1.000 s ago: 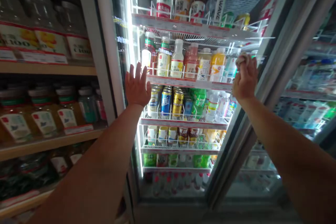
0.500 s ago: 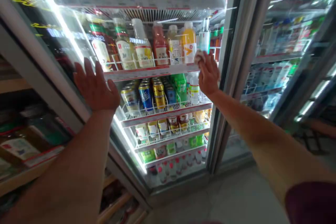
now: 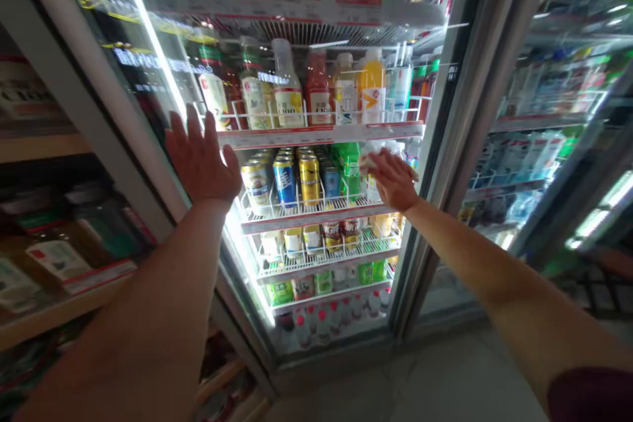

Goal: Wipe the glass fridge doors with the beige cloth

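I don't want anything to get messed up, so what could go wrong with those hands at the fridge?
The pale cloth, bunched under the right-hand grip, might slip and fall. The spread left-hand grip could leave fingerprints if it touches the glass door. Should the right-hand grip slide sideways, it might bump the metal frame.

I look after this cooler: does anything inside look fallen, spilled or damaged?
Nothing stands out: the juice bottles and cans on the middle shelves stand upright, and no spill shows. The glowing lettering at left looks like a reflection.
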Demonstrator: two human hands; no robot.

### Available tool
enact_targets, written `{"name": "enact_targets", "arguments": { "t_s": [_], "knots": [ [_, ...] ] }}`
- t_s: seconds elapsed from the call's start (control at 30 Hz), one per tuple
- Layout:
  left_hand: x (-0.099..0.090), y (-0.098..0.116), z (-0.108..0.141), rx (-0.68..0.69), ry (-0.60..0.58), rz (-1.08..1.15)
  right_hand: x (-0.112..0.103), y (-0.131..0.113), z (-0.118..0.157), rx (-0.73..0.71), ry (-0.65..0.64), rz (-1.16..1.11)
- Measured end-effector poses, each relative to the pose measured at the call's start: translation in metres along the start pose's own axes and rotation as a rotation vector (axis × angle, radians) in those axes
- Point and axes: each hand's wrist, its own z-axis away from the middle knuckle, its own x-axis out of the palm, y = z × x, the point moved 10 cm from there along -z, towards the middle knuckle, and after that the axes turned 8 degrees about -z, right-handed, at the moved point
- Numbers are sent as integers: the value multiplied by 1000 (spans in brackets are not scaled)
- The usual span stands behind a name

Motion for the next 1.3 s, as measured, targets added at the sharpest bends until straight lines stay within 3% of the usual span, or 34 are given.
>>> {"name": "enact_targets", "arguments": {
  "t_s": [0.03, 0.1, 0.13, 0.23, 0.3, 0.33, 0.43, 0.5, 0.53, 0.63, 0.7, 0.77, 0.87, 0.93, 1.0, 1.1, 1.17, 1.23, 1.3],
  "knots": [
    [0, 0, 0, -4, -2, 0, 14, -13, 9, -93, -163, -45],
    [-1, 0, -1, -10, -5, 2, 19, -20, 15, -161, -298, -68],
    [-1, 0, -1, -13, -6, 4, 12, -14, 10, -133, -255, -51],
    [0, -1, -1, -12, -7, 8, -25, 14, -1, 64, 85, 35],
    [1, -1, 0, -7, -5, -2, -29, 10, 12, 91, 181, 53],
    [1, -1, 0, -2, -3, -8, -20, 1, 21, 53, 131, 42],
    [0, 0, 0, 10, 4, -26, 21, -34, 49, -142, -234, -57],
    [-1, 1, 1, 14, 9, -37, 27, -37, 49, -166, -335, -103],
    [-1, 1, 1, 15, 9, -42, 21, -30, 40, -125, -298, -99],
    [-1, 1, 1, 10, 6, -40, -11, 2, 6, 60, -20, -37],
    [0, 0, 0, -9, -7, -20, -21, 9, 1, 124, 116, -19],
    [1, -2, 0, -35, -16, 4, -9, -7, 11, 69, 92, -48],
    [2, -4, 0, -48, -21, 31, 30, -53, 37, -169, -202, -149],
    [2, -4, 0, -53, -21, 32, 45, -70, 45, -281, -347, -184],
    [1, -5, 0, -61, -18, 32, 44, -68, 31, -264, -339, -147],
    [0, -3, 0, -71, -22, 25, 29, -53, 0, -107, -150, -42],
    [-1, -3, -1, -77, -30, 27, 25, -59, -4, -62, -33, -11],
    [-1, -3, -1, -90, -38, 46, 37, -85, 7, -171, -62, -41],
    [0, -3, -1, -93, -42, 56, 57, -116, 20, -354, -203, -105]
  ]
}}
